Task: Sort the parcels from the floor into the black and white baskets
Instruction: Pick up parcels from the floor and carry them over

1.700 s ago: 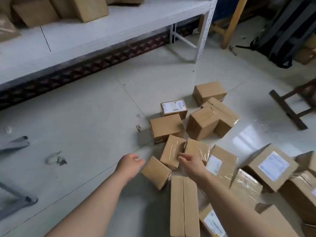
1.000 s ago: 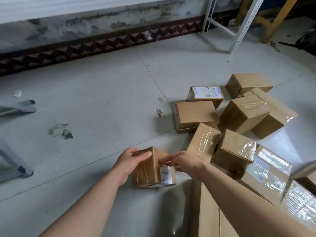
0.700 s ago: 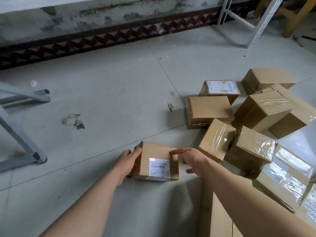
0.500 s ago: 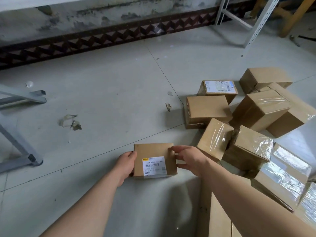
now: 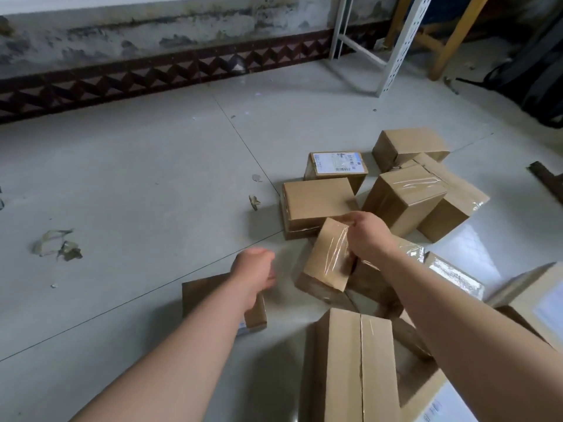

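Right hand (image 5: 367,236) grip clamped on taped parcel's (image 5: 327,255) top edge; left hand (image 5: 254,271) loosely curled, empty.

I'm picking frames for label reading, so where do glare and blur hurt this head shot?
Head view: the left hand is motion-smeared; window glare whitens the floor at right and the tape on the parcel that the right hand grips; the labelled box shows print too small to read; wide-angle bending curves the wall border.

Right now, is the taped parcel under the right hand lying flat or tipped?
Tipped. The taped parcel slants, its far end raised where the right hand grips it, its near end low among neighbouring boxes.
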Available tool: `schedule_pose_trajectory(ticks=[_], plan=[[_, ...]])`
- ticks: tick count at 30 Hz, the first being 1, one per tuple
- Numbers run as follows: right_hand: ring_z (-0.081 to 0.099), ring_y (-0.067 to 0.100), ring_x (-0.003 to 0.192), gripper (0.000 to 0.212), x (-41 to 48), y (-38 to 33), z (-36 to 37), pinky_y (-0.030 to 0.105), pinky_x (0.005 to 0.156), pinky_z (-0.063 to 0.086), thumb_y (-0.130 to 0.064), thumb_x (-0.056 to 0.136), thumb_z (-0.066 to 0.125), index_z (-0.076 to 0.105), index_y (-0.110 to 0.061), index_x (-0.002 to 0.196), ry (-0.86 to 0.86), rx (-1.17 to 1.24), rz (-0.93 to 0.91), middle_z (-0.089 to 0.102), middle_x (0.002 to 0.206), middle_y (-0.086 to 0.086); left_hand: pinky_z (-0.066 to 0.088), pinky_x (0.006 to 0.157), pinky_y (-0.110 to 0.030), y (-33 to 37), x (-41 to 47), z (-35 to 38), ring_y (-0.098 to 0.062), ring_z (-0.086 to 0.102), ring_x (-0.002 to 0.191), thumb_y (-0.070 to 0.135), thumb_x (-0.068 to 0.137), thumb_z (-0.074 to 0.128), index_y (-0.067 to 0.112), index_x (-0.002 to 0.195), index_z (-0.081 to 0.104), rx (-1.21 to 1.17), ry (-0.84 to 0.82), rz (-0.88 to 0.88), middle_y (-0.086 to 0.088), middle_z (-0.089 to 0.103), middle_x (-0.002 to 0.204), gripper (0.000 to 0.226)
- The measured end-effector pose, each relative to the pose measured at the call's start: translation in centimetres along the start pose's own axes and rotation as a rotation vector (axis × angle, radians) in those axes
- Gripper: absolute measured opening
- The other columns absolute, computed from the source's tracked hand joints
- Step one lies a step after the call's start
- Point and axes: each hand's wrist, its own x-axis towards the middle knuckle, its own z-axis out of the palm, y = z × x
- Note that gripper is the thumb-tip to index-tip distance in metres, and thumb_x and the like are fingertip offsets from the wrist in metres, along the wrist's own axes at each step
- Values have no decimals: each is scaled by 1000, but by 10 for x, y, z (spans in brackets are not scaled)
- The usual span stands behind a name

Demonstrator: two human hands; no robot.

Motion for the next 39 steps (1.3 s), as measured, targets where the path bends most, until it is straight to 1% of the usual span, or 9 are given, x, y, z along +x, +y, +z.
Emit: schedule_pose_trajectory(ticks=[5, 11, 16, 19, 21, 26, 30, 36, 39], plan=[[41, 21, 136, 51, 17, 15, -9, 37, 118, 18, -5, 94, 35, 45, -19, 142, -157, -437, -39, 52, 142, 3, 53, 66, -36, -6, 4, 48, -31, 59, 76, 15, 98, 47, 0, 116, 52, 49, -204, -190, -26, 57, 105, 23], [32, 21, 143, 54, 32, 19, -6, 42, 122, 5, -6, 95, 32, 40, -20, 146, -228, -448, -33, 44, 149, 3, 56, 76, -42, -5, 14, 61, -37, 64, 88, 12, 100, 42, -1, 118, 50, -35, -188, -242, -28, 57, 114, 23], [35, 23, 140, 52, 35, 23, 0, 43, 122, 8, -6, 94, 29, 53, -19, 138, -215, -293, -23, 49, 145, 3, 56, 62, -42, 4, 15, 40, -36, 65, 80, 9, 100, 43, 2, 113, 51, -146, -114, -208, -22, 61, 93, 17], [54, 25, 122, 42, 29, 22, 2, 45, 113, 34, -9, 93, 33, 67, -10, 119, -133, -25, 19, 64, 125, 9, 55, 80, -45, 7, 16, 24, -36, 65, 88, 9, 99, 46, 3, 117, 51, -175, -48, -167, -20, 62, 94, 20], [63, 29, 102, 34, 20, 15, -1, 42, 95, 51, -11, 94, 38, 70, -5, 104, -74, 207, 60, 69, 107, 14, 56, 76, -42, 10, 12, 15, -33, 66, 84, 10, 98, 49, 4, 117, 54, -216, -29, -131, -17, 62, 92, 20], [65, 27, 97, 33, -4, -5, -11, 31, 82, 49, -30, 100, 46, 68, -6, 97, -19, 508, 49, 69, 99, 15, 58, 69, -35, 17, 5, -6, -27, 68, 90, 16, 95, 59, 12, 108, 59, -289, 107, 28, -12, 66, 106, 14], [58, 9, 75, 36, -26, -20, -5, 21, 67, 42, -36, 102, 41, 66, -11, 112, -94, 613, 71, 60, 79, -4, 56, 72, -31, 29, -10, -28, -20, 64, 96, 19, 93, 62, 13, 122, 60, -218, 178, 150, -7, 64, 114, 30], [62, 13, 88, 42, -62, -40, 32, 37, 100, 46, -40, 103, 37, 64, -14, 121, -254, 624, 109, 65, 92, -2, 55, 71, -34, 22, -37, -82, -14, 61, 77, 29, 93, 62, 16, 93, 63, -94, 278, 223, 2, 65, 87, 13], [63, 12, 81, 40, -71, -51, 43, 13, 60, 49, -34, 105, 36, 67, -11, 111, -307, 641, 102, 67, 88, -1, 56, 75, -41, 5, -43, -106, -23, 64, 83, 36, 89, 66, 11, 87, 61, -95, 349, 184, -4, 67, 90, 25]])
